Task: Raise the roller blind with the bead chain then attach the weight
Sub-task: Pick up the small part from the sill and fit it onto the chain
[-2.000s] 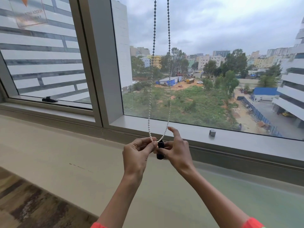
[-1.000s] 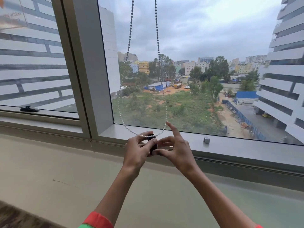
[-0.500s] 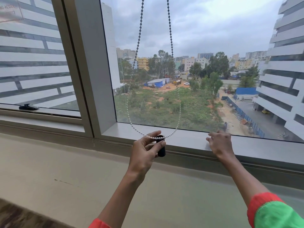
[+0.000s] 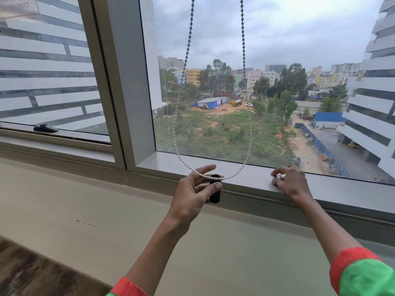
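Observation:
A white bead chain [image 4: 248, 133] hangs in a loop in front of the window glass. Its bottom lies across the top of a black cylindrical weight [image 4: 214, 192]. My left hand [image 4: 192, 193] grips that weight between thumb and fingers, just in front of the window sill [image 4: 342, 189]. My right hand [image 4: 288, 182] rests on the sill to the right, its fingertips pinched on a small grey piece [image 4: 277, 177]. The roller blind itself is out of frame above.
A wide beige ledge [image 4: 85, 206] runs below the window. A thick window frame post [image 4: 130, 82] stands left of the chain. A black window handle [image 4: 45, 128] sits on the left pane's frame. Wood-pattern floor [image 4: 32, 274] shows at the lower left.
My right hand left the weight, reached right to the sill and closed its fingers on the small grey piece there. My left hand kept hold of the weight under the chain loop.

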`<state>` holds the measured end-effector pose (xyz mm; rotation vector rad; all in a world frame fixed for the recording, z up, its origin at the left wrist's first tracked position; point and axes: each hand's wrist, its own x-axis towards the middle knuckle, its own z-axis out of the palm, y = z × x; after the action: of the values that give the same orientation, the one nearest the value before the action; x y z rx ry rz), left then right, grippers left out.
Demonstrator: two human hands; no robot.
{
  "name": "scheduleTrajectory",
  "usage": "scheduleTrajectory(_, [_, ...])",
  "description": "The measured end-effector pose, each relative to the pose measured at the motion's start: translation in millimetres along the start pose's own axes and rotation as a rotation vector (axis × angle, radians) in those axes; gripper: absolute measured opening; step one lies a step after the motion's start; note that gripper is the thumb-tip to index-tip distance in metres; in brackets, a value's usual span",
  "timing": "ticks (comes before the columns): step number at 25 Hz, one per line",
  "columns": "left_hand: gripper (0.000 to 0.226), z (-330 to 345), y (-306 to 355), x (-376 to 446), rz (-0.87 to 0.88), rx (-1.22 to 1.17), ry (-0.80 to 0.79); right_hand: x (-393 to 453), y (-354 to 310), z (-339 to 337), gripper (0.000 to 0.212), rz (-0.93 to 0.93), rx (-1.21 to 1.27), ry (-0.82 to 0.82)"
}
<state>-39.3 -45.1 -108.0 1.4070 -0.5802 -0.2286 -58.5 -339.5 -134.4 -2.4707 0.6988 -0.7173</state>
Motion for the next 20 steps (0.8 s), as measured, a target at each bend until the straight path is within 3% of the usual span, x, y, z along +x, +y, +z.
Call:
scheduleTrajectory(3, [0.037,0.3,1.5,-2.9,0.011,0.0,-0.017,-9.8,-7.8,-11.2,0.017,0.013,0.229,-0.021])
scheduleTrajectory(5, [0.037,-0.4,2.9,-3.5,0.032,-0.01,-0.016,-25.3,-19.6,-23.4,0.03,0.056,0.714,-0.093])
scheduleTrajectory(7, [0.036,-0.7,4.3,-3.4,0.047,-0.03,-0.001,-44.5,-32.5,-37.6,0.039,0.047,1.233,-0.272])
scheduleTrajectory(8, [0.035,-0.4,4.8,-3.6,0.051,-0.043,0.009,-54.2,-38.7,-43.4,0.037,0.005,1.371,-0.354])
scheduleTrajectory(10, [0.032,1.4,5.6,-4.1,0.06,-0.062,0.024,-71.1,-55.3,-51.8,0.03,-0.112,1.435,-0.471])
scheduleTrajectory(13, [0.025,6.9,6.9,-6.6,0.067,-0.076,0.029,-83.2,-82.3,-52.2,0.03,-0.209,1.321,-0.557])
scheduleTrajectory(20, [0.022,15.1,13.9,-13.2,0.097,-0.061,0.055,-87.7,-109.7,-47.2,0.04,-0.184,1.173,-0.562])
